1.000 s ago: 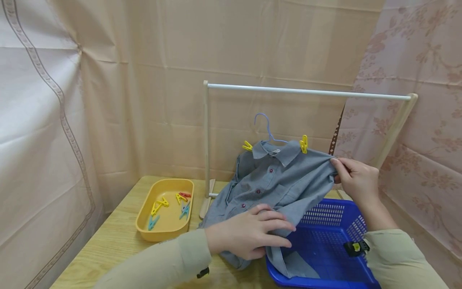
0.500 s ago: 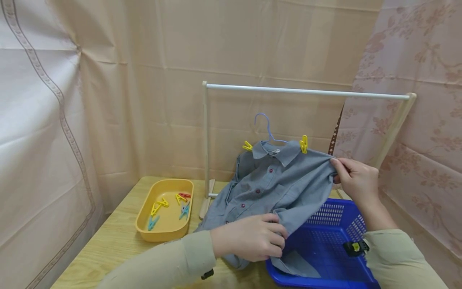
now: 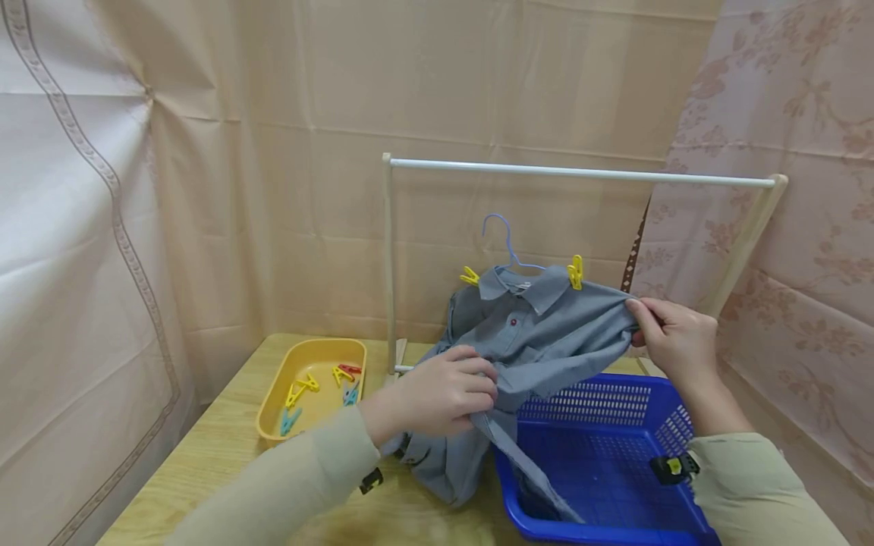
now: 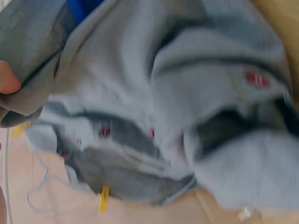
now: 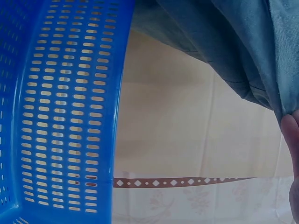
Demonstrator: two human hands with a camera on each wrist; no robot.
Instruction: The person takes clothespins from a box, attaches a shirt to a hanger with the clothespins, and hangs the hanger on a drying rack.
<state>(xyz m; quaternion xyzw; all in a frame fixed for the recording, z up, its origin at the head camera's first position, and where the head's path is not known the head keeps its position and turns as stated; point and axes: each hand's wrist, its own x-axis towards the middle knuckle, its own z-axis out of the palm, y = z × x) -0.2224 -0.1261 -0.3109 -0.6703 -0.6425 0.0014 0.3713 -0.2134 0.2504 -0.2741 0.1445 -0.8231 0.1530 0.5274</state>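
Note:
A grey button-up shirt [image 3: 542, 322] with dark red buttons is on a blue hanger [image 3: 510, 241], whose hook rises free above the collar. Yellow clothespins [image 3: 576, 273] stand at both shoulders. My right hand [image 3: 676, 334] pinches a sleeve and holds it out to the right. Across the shirt's front, my left hand [image 3: 440, 390] grips a bunched part of the fabric, and its fingertips [image 4: 8, 77] show against the cloth in the left wrist view. Part of the shirt trails over the rim of a blue plastic basket [image 3: 614, 402]; the lower buttons are behind my left hand.
A yellow tray [image 3: 317, 413] with several yellow, teal and red clothespins sits on the wooden table [image 3: 225, 447] at left. Behind the shirt stands a rack with a white top bar [image 3: 580, 174]. Beige curtains [image 3: 437, 91] hang close around the table.
My left hand has closed on the shirt front and moved left and up, dragging cloth away from the basket and bunching it. My right hand has stayed in place on the sleeve.

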